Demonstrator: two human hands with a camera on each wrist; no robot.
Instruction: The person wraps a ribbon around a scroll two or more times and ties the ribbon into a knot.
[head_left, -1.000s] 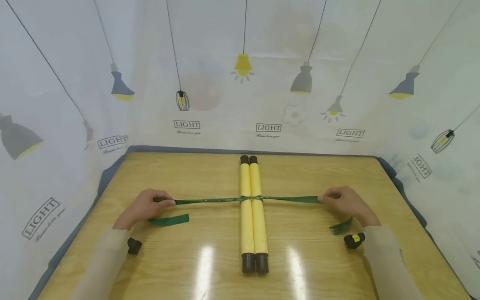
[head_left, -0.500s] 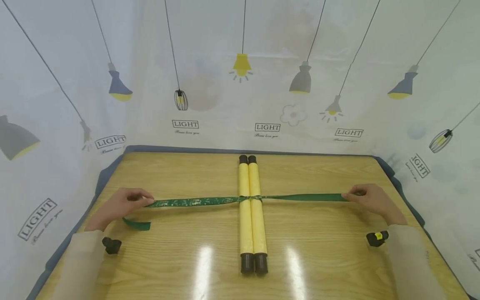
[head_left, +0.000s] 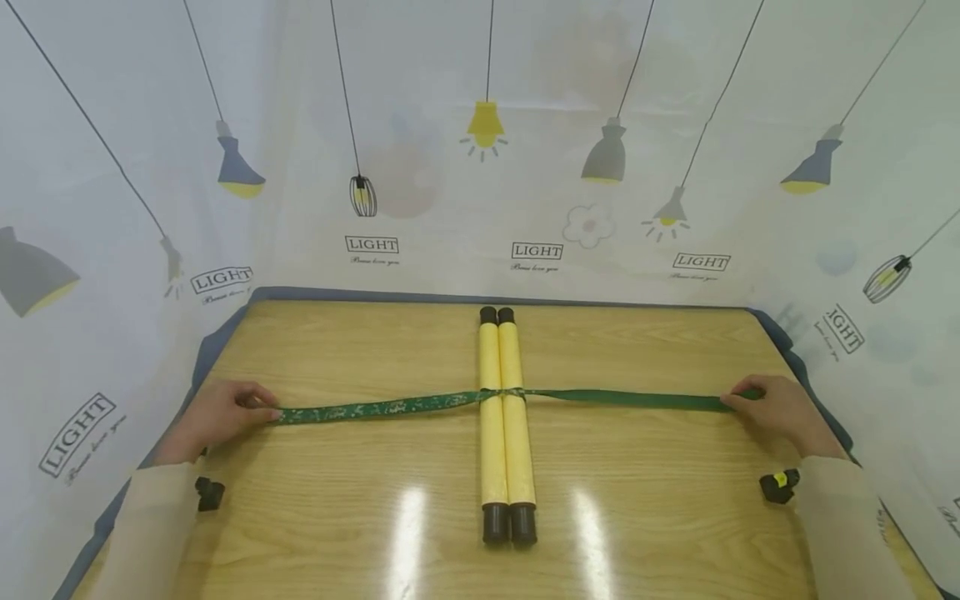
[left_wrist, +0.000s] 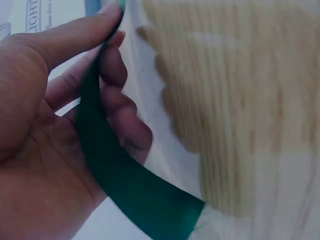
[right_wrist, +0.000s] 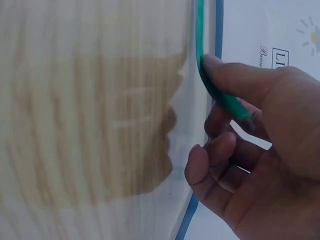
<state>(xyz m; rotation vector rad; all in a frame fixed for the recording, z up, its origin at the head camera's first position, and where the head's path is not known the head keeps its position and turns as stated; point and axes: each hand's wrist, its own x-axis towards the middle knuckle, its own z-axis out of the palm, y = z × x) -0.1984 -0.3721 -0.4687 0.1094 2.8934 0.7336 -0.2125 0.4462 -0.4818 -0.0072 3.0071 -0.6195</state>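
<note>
Two yellow rolls with dark end caps lie side by side, pointing away from me on the table. Around their middle runs a green patterned ribbon, crossed or knotted on top, its two ends stretched out sideways. My left hand pinches the left end between thumb and fingers; in the left wrist view a loose tail of ribbon hangs past the palm. My right hand pinches the other end, and the right wrist view shows a short tip of ribbon beyond the thumb.
The wooden table is bordered at the back and sides by a blue edge. A white curtain printed with lamps rises behind. Small black wrist devices sit under the left wrist and right wrist.
Both hands have moved outward, away from the rolls, drawing longer lengths of ribbon out to each side. The rolls stay in place.
</note>
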